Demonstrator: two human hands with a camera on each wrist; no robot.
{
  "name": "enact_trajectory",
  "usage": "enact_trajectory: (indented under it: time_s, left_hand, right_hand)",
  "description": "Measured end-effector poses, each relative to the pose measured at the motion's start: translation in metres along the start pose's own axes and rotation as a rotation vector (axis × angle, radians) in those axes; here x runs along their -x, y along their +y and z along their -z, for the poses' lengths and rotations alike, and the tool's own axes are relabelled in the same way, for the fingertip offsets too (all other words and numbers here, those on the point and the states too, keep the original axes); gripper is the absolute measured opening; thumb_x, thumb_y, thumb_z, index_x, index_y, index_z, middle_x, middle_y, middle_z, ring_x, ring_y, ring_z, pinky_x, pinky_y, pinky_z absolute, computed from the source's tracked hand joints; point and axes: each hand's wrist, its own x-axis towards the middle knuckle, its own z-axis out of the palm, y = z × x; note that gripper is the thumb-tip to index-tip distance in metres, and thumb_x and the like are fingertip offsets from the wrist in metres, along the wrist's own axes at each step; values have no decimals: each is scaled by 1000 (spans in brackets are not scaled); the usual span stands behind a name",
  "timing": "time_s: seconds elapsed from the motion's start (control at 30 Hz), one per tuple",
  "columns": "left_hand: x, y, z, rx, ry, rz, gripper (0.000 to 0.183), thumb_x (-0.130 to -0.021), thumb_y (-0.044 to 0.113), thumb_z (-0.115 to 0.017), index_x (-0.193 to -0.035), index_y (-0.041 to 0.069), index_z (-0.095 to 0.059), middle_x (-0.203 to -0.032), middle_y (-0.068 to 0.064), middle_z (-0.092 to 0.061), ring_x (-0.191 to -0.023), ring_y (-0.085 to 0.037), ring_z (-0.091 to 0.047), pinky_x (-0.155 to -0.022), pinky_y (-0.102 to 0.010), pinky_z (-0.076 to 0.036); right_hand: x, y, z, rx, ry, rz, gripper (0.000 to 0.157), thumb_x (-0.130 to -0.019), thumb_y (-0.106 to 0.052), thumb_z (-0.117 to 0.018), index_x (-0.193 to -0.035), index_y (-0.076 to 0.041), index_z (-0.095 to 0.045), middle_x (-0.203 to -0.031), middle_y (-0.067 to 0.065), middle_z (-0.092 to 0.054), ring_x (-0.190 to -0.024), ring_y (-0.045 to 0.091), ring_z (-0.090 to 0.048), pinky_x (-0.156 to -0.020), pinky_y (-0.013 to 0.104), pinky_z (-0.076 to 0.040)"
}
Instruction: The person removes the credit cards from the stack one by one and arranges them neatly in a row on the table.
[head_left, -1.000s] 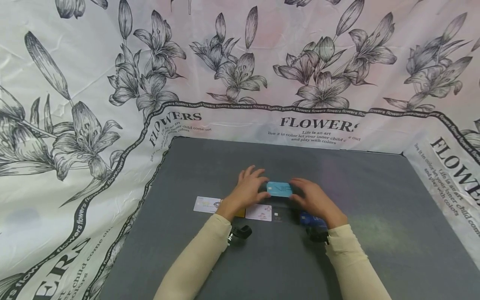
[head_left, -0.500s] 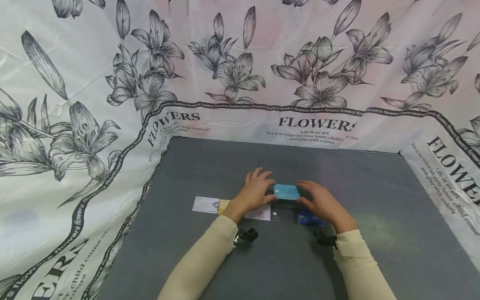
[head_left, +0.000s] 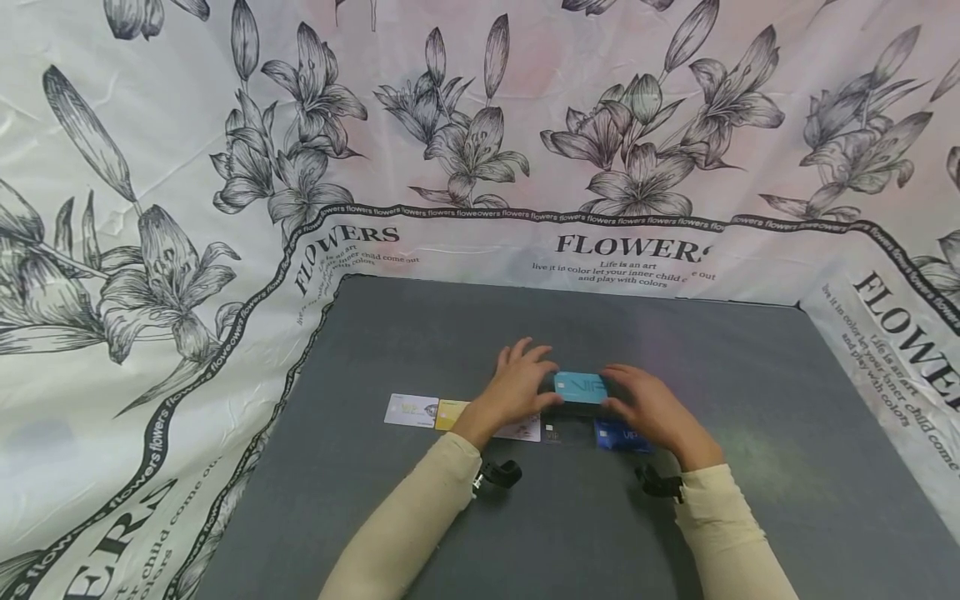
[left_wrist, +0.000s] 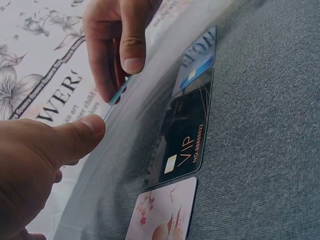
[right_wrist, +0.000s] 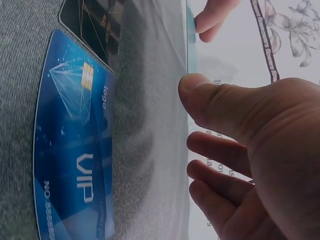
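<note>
Head view: a light blue card is held off the desk between both hands, just beyond a row of cards. The left hand pinches its left end between thumb and fingers, and the right hand pinches its right end the same way. From the left wrist, the card shows only as a thin edge running from the left thumb toward the right hand's fingers; from the right wrist it is likewise edge-on above the right thumb.

Flat on the desk, nearer the person than the held card, a line of cards runs left to right: a white card, a yellow card partly under the left wrist, a pale floral card, a black VIP card and a dark blue VIP card. The black and blue cards lie edge to edge. Cream sleeves cover both forearms. A flower-printed cloth rises beyond and beside the grey desk.
</note>
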Motion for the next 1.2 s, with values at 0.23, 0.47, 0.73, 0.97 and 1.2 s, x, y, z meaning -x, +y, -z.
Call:
enact_trajectory:
  time_s: [0.23, 0.47, 0.73, 0.97, 1.2]
  left_hand:
    - [-2, 5, -4, 4, -3, -8, 53, -101, 49, -78, -146, 20, -72, -172, -4, -47, -168, -37, -26, -133, -68, -25]
    - [-6, 15, -6, 14, -13, -27, 53, -102, 48, -77, -146, 20, -71, -172, -4, -47, -168, -36, -26, -133, -67, -25]
    - [-12, 28, -8, 4, -13, -44, 55, -102, 52, -76, -147, 22, -71, -173, -2, -47, -168, -32, -26, -133, -66, -26]
    - [-17, 39, -11, -2, -8, -53, 53, -101, 52, -77, -145, 22, -72, -172, -1, -47, -167, -33, -28, -133, -64, -27]
    - [-21, 49, -16, -26, -8, -61, 53, -100, 53, -77, -144, 24, -73, -171, 0, -49, -166, -31, -30, -132, -63, -29]
  right_hand:
    - [7, 3, 6, 0, 6, 6, 52, -105, -16, -76, -151, 5, -61, -155, 31, -58, -144, 54, -55, -115, 71, -46]
    - [17, 12, 12, -6, 4, 10, 53, -105, -16, -75, -152, 4, -60, -156, 31, -57, -143, 55, -55, -114, 72, -46]
    - [28, 19, 21, -5, -7, -7, 54, -105, -15, -74, -153, 4, -59, -158, 31, -56, -143, 55, -54, -113, 74, -47]
    - [36, 27, 24, 6, 4, -28, 54, -105, -16, -75, -153, 3, -60, -156, 31, -58, -143, 55, -55, -113, 73, -46]
    - [44, 32, 27, 9, 15, -28, 53, -105, -15, -75, -152, 3, -59, -154, 31, -60, -141, 55, -57, -112, 74, -47]
